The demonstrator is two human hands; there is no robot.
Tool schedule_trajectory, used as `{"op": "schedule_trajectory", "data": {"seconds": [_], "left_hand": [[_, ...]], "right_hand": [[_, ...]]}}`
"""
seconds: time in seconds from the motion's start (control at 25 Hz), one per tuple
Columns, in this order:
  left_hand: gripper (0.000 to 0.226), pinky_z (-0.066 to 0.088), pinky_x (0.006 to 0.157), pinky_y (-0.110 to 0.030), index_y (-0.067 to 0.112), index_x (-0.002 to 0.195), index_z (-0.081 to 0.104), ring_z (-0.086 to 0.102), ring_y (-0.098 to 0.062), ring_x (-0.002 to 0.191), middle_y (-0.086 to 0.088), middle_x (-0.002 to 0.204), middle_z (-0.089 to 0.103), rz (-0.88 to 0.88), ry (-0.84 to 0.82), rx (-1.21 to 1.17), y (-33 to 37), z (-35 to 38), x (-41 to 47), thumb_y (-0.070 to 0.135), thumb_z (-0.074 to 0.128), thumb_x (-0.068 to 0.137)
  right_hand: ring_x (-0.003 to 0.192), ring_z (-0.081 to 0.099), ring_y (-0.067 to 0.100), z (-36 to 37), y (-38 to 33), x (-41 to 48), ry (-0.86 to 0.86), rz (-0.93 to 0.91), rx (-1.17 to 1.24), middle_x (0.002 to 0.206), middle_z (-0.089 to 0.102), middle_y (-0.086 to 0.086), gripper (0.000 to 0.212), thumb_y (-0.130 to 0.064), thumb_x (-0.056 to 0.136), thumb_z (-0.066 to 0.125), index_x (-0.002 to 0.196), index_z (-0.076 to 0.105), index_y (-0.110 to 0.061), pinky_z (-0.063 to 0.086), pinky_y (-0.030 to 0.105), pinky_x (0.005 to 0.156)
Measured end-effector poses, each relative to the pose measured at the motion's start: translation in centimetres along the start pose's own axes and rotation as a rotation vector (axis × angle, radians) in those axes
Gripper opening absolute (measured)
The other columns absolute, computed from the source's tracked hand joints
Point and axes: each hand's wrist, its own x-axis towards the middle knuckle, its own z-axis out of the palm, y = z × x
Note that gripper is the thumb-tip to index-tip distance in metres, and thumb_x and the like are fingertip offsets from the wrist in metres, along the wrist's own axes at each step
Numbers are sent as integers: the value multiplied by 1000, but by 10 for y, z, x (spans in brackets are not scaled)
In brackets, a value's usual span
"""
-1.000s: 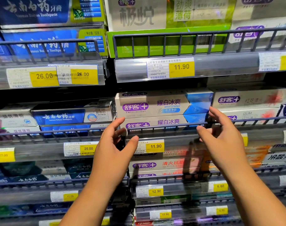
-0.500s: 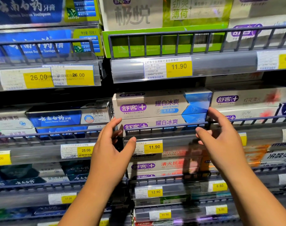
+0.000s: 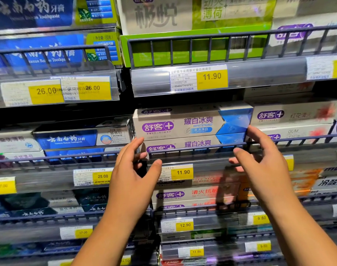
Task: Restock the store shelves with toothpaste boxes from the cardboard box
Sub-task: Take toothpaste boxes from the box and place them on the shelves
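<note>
Two stacked whitening toothpaste boxes [image 3: 183,127] sit on the middle shelf [image 3: 212,162] behind its wire rail [image 3: 198,147]. The left hand [image 3: 133,169] is at the stack's left end and the right hand [image 3: 260,160] at its right end. Both are spread, fingers loose, gripping nothing.

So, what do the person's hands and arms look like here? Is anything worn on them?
The left hand and the right hand are bare: no gloves, and no rings on the fingers that show. Both forearms are bare too, with no sleeve, watch or bracelet visible down to the bottom edge of the picture.
</note>
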Motion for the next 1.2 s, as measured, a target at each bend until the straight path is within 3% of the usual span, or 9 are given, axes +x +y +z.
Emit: {"op": "schedule_trajectory", "data": {"seconds": [0.16,0.32,0.44,0.56,0.64,0.84,1.0,1.08,1.2], "left_hand": [[61,44,99,-28,46,137,39,55,-2,113,9,133,52,-1,-5,55,0,3,-1,30,67,85],[63,43,105,-36,55,134,34,51,-5,123,12,140,48,-16,-7,93,0,6,-4,34,67,85],[57,41,97,-28,51,129,39,52,-1,113,17,133,44,18,51,129,5,11,-13,29,67,85],[50,36,86,-17,51,116,45,51,-1,102,18,114,44,98,124,160,14,19,-29,25,70,82],[49,38,80,-9,55,107,49,55,3,102,24,107,52,120,50,103,20,32,-37,20,71,81],[46,34,83,3,56,108,52,51,14,109,39,114,53,179,-285,38,38,66,-47,26,72,79],[50,34,89,-1,59,117,45,45,18,114,40,124,46,230,-428,-5,63,94,-42,34,69,81],[52,37,89,-2,56,119,45,47,16,113,35,127,44,231,-447,-63,71,113,-39,30,70,82],[52,41,83,-3,53,118,47,56,8,103,16,129,49,180,-439,-134,80,136,-35,25,71,82]], "right_hand": [[78,70,17,-1,3,0,-31,3,-42,89,64,-27,60,-23,82,66,137,44,-35,56,46,80],[77,61,-11,-6,6,-2,-67,-12,-57,104,57,-26,61,-17,85,65,139,42,-34,45,4,68],[80,54,-23,-15,5,-3,-95,-9,-33,108,54,-26,58,-14,86,65,137,44,-31,37,-5,64],[82,47,-30,-28,7,-4,-111,-48,-44,116,48,-20,51,-11,87,64,133,47,-27,33,-8,66],[83,47,-29,-39,11,-3,-108,-42,-73,120,47,-15,50,-11,87,64,131,48,-28,35,-7,66],[110,56,7,-64,23,-1,-19,-24,-159,127,53,-12,52,-15,86,63,133,48,-34,39,0,75],[115,55,17,-89,24,2,55,-17,-196,129,53,-12,51,-21,85,64,131,48,-35,45,32,96],[109,57,8,-105,25,6,81,-20,-185,129,52,-12,51,-19,85,64,132,49,-32,45,25,93],[78,56,-15,-129,24,17,102,-1,-137,129,51,-12,44,-16,87,63,122,50,-38,40,0,69]]}}
